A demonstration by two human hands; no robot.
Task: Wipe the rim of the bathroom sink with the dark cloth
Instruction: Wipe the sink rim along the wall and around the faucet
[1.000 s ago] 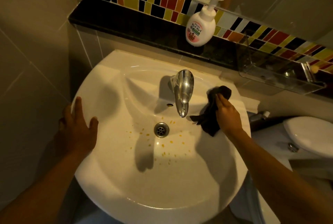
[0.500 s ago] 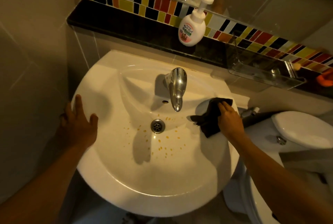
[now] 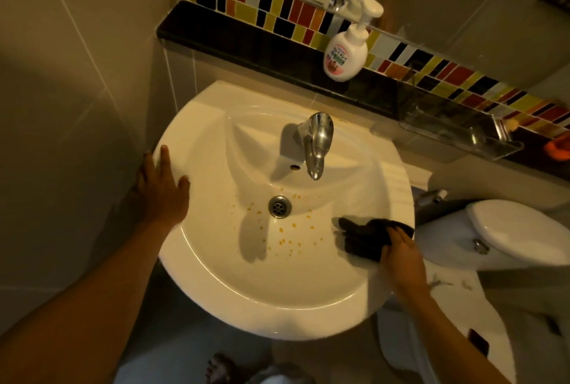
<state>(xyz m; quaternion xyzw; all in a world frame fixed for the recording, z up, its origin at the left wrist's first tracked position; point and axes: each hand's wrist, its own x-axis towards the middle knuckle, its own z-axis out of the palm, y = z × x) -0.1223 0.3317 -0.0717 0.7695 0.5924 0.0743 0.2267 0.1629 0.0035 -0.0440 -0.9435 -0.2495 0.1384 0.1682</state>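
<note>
A white round bathroom sink (image 3: 216, 285) fills the middle of the head view, with yellow specks scattered around its metal drain (image 3: 279, 206). My right hand (image 3: 401, 257) presses a crumpled dark cloth (image 3: 362, 238) flat against the sink's right rim, fingers on top of the cloth. My left hand (image 3: 162, 189) rests flat on the sink's left rim, fingers spread, holding nothing. A chrome tap (image 3: 317, 143) stands at the back of the basin.
A white pump soap bottle (image 3: 347, 53) stands on the dark ledge (image 3: 234, 35) behind the sink. A clear tray (image 3: 456, 133) sits on the ledge at right. A white toilet (image 3: 518, 235) is close to the sink's right side. Tiled wall at left.
My right hand has slid the dark cloth along the right rim from beside the tap toward the near side. My left hand has stayed on the left rim.
</note>
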